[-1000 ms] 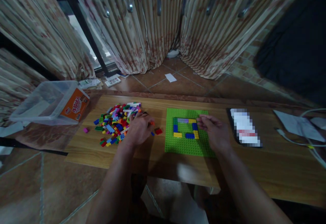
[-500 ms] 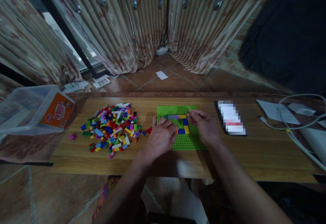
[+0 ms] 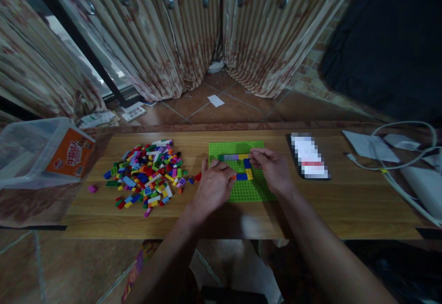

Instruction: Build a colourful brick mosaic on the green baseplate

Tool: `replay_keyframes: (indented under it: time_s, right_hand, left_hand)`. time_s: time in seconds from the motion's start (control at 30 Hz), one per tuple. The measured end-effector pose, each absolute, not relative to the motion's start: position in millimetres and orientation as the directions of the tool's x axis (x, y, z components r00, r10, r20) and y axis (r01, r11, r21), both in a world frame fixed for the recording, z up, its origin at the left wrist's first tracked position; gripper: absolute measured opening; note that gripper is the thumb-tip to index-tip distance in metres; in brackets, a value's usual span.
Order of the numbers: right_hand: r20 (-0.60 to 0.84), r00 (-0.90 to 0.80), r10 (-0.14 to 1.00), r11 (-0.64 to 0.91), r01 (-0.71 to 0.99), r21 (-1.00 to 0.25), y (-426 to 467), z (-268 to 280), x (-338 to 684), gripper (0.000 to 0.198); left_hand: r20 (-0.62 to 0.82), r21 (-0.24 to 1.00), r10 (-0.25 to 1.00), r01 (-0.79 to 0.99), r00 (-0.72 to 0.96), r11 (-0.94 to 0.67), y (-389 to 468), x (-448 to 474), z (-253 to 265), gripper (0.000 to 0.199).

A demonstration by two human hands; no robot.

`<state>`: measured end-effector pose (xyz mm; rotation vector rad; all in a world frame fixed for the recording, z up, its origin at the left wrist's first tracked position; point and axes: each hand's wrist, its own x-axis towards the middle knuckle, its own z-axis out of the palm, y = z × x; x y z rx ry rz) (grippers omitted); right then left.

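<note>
A green studded baseplate lies on the wooden table, bearing a partial outline of toy bricks. Grey and purple bricks and a yellow brick form its far side. Blue bricks and yellow ones run down the right, and a blue brick lies along the near side. My left hand curls over the plate's left part, its fingertips closed at an orange brick. My right hand pinches at the outline's far right corner; its fingers hide whatever is between them.
Left of the plate spreads a pile of loose mixed bricks, with a red brick near my left hand. A clear plastic box stands at the far left. A phone lies to the right, beyond it white cables.
The whole view has shifted slightly, so everything sits a little further left. Both hands keep nearly the same places over the baseplate.
</note>
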<state>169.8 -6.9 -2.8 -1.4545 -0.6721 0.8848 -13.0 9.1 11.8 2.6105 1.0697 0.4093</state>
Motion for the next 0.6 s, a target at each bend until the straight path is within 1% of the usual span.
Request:
replay_keyframes:
  time_s: [0.17,0.3,0.47,0.53,0.6]
  right_hand:
    - [-0.125,0.53,0.838,-0.089,-0.094,-0.992,-7.7,-1.0,168.4,0.026]
    - [-0.124,0.533,0.837,-0.089,-0.09,-0.992,-7.6,-0.8,167.8,0.027]
    - [-0.107,0.527,0.843,-0.106,-0.032,-0.994,-6.9,-0.6,169.8,0.031]
    - [-0.087,0.512,0.854,-0.118,0.028,-0.993,-9.2,1.2,171.0,0.029]
    - [-0.033,0.445,0.895,-0.115,0.16,-0.98,-14.3,4.1,171.2,0.023]
  left_hand:
    - [0.139,0.386,0.726,0.638,0.674,-0.666,8.6,-15.6,12.6,0.012]
    - [0.156,0.425,0.731,0.623,0.664,-0.657,9.9,-19.7,12.9,0.019]
    - [0.173,0.441,0.728,0.608,0.664,-0.66,12.4,-21.7,14.5,0.019]
    - [0.181,0.453,0.742,0.615,0.645,-0.646,13.0,-21.3,14.8,0.02]
    - [0.195,0.474,0.774,0.632,0.603,-0.612,13.5,-20.9,14.7,0.021]
